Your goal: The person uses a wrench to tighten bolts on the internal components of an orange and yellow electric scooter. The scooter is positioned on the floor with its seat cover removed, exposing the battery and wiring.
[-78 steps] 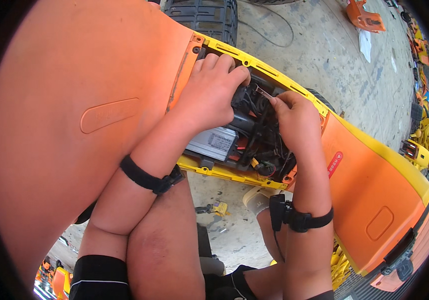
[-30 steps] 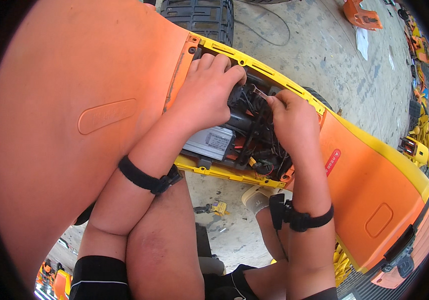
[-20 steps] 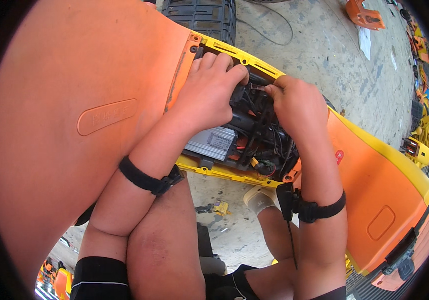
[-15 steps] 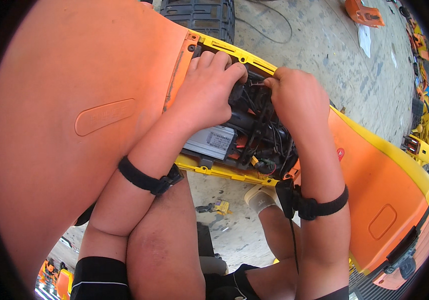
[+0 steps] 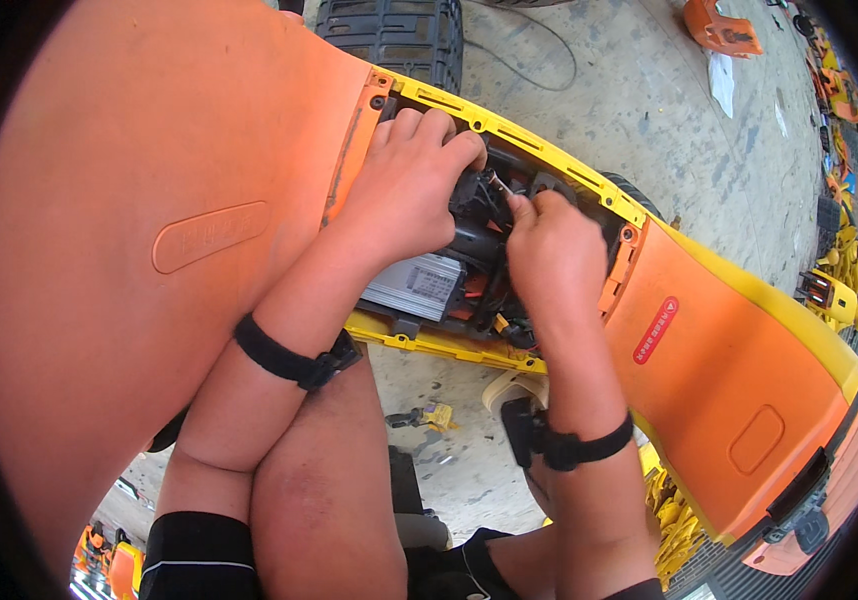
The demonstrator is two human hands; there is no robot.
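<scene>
A yellow-edged opening (image 5: 534, 138) in an orange body shell shows black tubes and wiring inside. Over its left end, my left hand (image 5: 407, 190) reaches in with curled fingers; they close around dark parts whose details are hidden. My right hand (image 5: 557, 255), to the right of it, is closed on a slim metal tool (image 5: 498, 184), whose shiny shaft points toward the black parts beside my left fingers. Below my left hand lies a silver finned metal box (image 5: 414, 287) with a pale label. Loose wires with a yellow connector (image 5: 502, 324) sit right of the box.
Large orange panels, one at left (image 5: 99, 190) and one at right (image 5: 719, 350), flank the opening. A black treaded tyre (image 5: 389, 45) stands beyond it. An orange part (image 5: 721, 28) lies on the concrete floor. My knees are close below the near yellow edge.
My right hand has moved left and slightly down, bringing the metal tool nearer my left hand and uncovering the opening's right end. My left hand has stayed nearly in place.
</scene>
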